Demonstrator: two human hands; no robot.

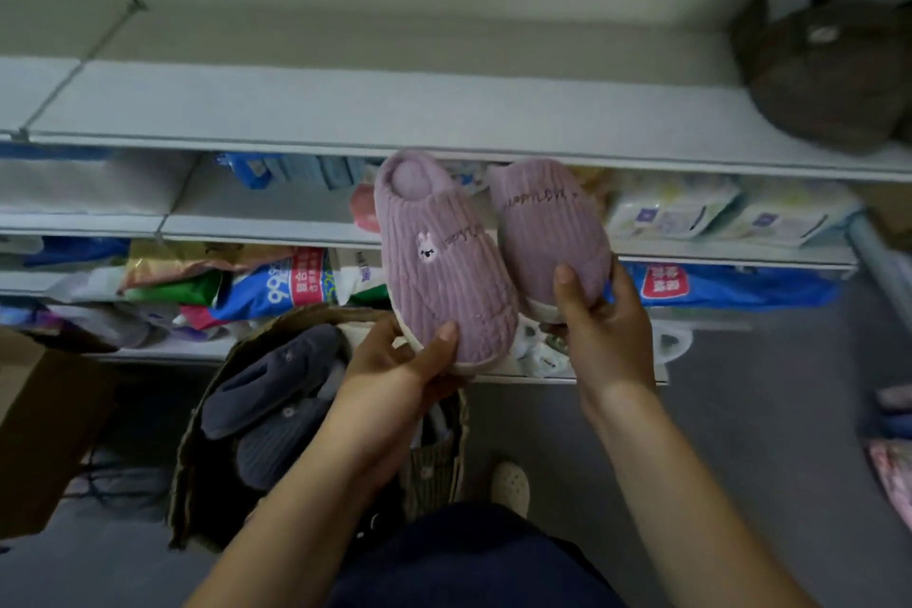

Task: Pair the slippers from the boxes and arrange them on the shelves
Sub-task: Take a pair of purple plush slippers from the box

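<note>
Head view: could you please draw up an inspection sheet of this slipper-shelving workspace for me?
Surface: top shelf, a pale board, with a brown bag at its right end.
Job's things: purple bunny slipper and second purple slipper held side by side in front of the shelves; dark grey slippers lie in the open box below.
Clutter: packaged goods crowd the lower shelves; a brown carton stands at left.
Hands: left hand grips the bunny slipper's toe end; right hand grips the second slipper's toe end.
Cables: nothing seen.
Surroundings: grey floor; a white shoe beside the box.
</note>
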